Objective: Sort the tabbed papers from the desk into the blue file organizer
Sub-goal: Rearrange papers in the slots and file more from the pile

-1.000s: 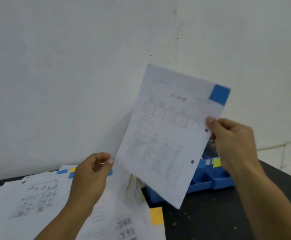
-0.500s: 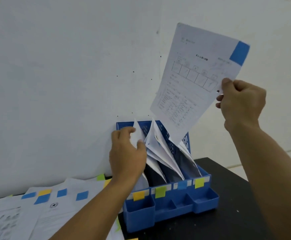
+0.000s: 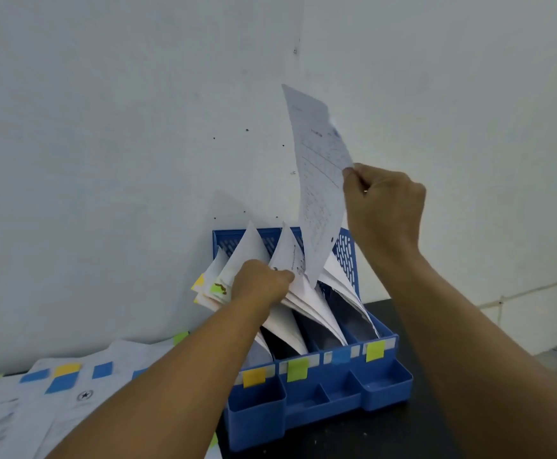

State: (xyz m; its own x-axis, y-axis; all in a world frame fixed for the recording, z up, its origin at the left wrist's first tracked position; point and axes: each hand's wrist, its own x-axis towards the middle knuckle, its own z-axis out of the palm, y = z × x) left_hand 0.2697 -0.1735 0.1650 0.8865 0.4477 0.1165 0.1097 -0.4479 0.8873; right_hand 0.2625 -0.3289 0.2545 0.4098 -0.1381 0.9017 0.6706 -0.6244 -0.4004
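Note:
The blue file organizer [image 3: 323, 397] stands against the white wall with several slots, each marked in front by a coloured tab: orange, green, blue, yellow. White filed papers [image 3: 298, 286] lean out of its slots. My right hand [image 3: 383, 207] pinches a printed sheet [image 3: 320, 190] by its right edge, held almost edge-on, its lower corner dipping among the filed papers near the middle slots. My left hand [image 3: 260, 284] grips a bunch of filed papers and pulls them to the left.
A spread of loose tabbed papers [image 3: 58, 385] with blue, yellow and green tabs lies on the black desk [image 3: 399, 435] left of the organizer. The white wall is close behind. Small front trays of the organizer hold nothing visible.
My right hand has lowered the sheet and turned it edge-on, down to the organizer's slots. My left hand has shifted right and closed on the filed papers.

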